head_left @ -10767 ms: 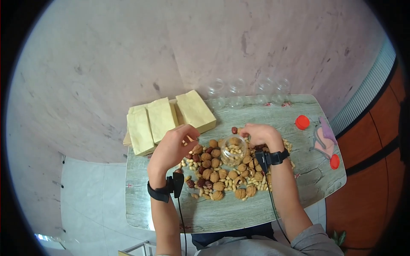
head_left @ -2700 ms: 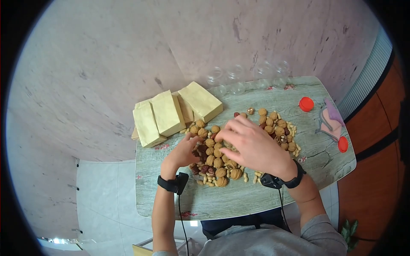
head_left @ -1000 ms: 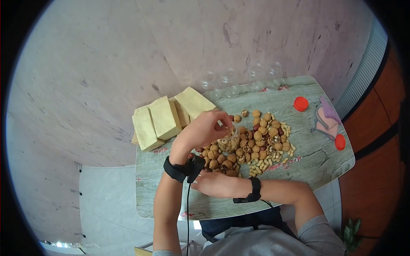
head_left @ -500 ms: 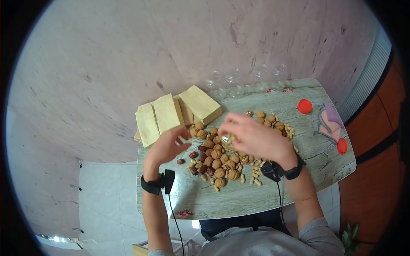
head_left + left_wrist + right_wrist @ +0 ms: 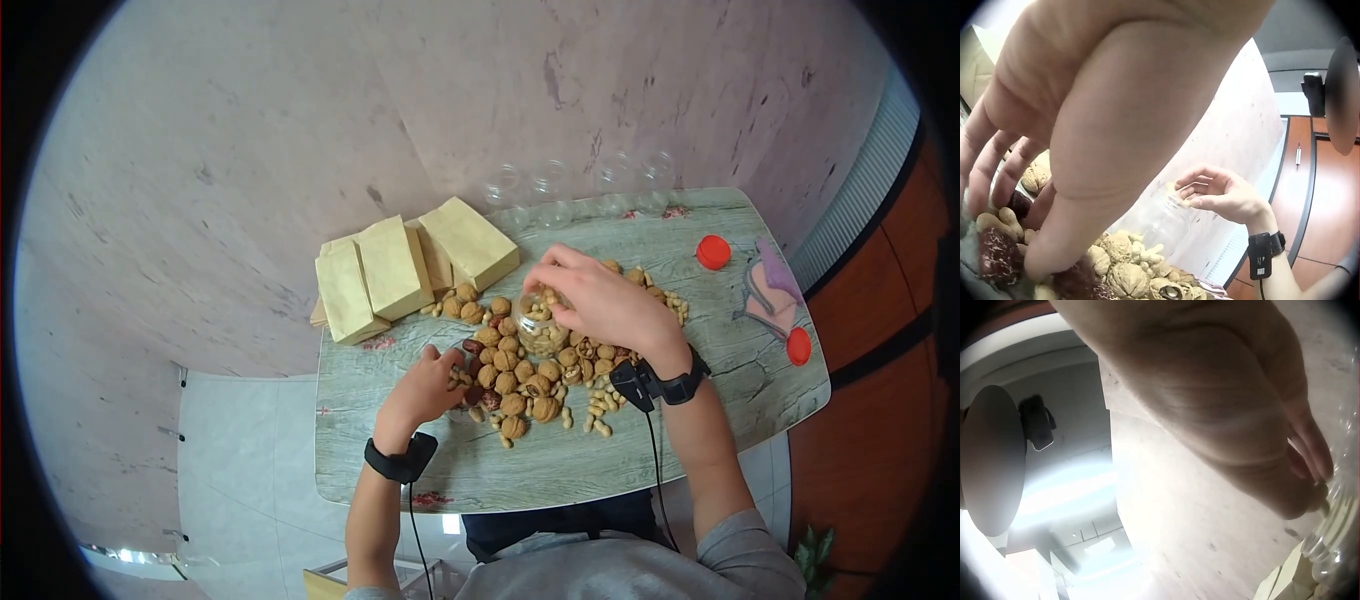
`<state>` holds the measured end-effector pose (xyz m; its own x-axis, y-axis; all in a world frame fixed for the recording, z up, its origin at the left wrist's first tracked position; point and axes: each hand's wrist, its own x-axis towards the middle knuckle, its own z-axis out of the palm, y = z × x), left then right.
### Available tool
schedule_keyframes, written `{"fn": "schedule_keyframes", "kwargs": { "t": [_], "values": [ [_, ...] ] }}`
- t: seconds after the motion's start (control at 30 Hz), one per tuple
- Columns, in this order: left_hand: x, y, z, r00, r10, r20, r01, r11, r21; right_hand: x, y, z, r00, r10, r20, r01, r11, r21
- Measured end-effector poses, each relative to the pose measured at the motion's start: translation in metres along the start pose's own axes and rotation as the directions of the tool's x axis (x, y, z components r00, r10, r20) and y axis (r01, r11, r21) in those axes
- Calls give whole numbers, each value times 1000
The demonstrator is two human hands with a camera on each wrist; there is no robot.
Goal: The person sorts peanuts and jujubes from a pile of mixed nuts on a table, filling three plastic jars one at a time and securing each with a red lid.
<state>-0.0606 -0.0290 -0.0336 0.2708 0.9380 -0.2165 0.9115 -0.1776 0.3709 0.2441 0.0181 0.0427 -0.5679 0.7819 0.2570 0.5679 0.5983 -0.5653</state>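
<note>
In the head view my left hand (image 5: 425,388) is low at the left edge of the nut pile. The left wrist view shows its fingers spread and bent around peanuts (image 5: 1011,220) and dark red dates (image 5: 999,255), the thumb near a date. My right hand (image 5: 612,308) is above the mouth of a clear jar (image 5: 541,336) holding peanuts. Between the right fingertips in the right wrist view is a small pale piece (image 5: 1325,506), seemingly a peanut. Walnuts (image 5: 506,382) surround the jar's near side.
Pale paper packages (image 5: 392,268) lie at the back left. Several clear jars (image 5: 553,200) stand along the back edge of the table (image 5: 560,490). To the right are a red lid (image 5: 713,252), another red lid (image 5: 798,347) and pink and purple cloths (image 5: 771,288).
My left hand has come down from above the table onto the dates and peanuts at the left. The right hand has shifted slightly up and right, so more of the jar shows.
</note>
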Motion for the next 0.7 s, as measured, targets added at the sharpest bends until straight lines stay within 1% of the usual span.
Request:
{"fn": "schedule_keyframes", "kwargs": {
  "t": [0.07,0.13,0.27,0.33,0.37,0.4,0.47,0.5,0.57,0.6,0.67,0.7],
  "values": [
    [-3,8,-8,999,17,51,-16,1000,-21,0,1,0,999,-25,-25,25,1000,-3],
    [-1,7,-7,999,11,50,-10,1000,-27,-3,-2,-5,998,-45,-54,42,997,-62],
    [3,9,-3,999,2,48,0,999,-32,-20,-18,-25,999,-15,-40,12,998,-63],
    [11,-3,5,999,28,40,-27,999,-38,-36,-20,-27,998,-44,36,46,998,-46],
    [12,-6,6,998,43,35,-41,998,-36,-45,-12,-24,993,-111,44,115,989,-97],
    [11,-7,6,998,45,38,-43,998,-40,-55,-11,-22,993,-107,47,111,989,-98],
    [9,-3,1,998,63,9,-61,990,-128,-78,-11,-18,975,-111,192,131,987,-96],
    [11,-7,2,998,68,11,-65,989,-132,-91,-12,-14,975,-104,194,125,987,-99],
    [13,-20,4,991,134,4,-132,975,-181,-114,-15,-2,940,-17,341,49,995,-87],
    [13,-22,3,992,129,0,-126,974,-186,-123,-14,5,937,-21,347,55,995,-88],
    [13,-24,-1,991,131,26,-122,966,-230,-139,-10,26,944,20,330,50,978,-204],
    [12,-25,-2,991,128,28,-118,966,-229,-144,-10,36,958,14,287,57,970,-238]
  ]
}}
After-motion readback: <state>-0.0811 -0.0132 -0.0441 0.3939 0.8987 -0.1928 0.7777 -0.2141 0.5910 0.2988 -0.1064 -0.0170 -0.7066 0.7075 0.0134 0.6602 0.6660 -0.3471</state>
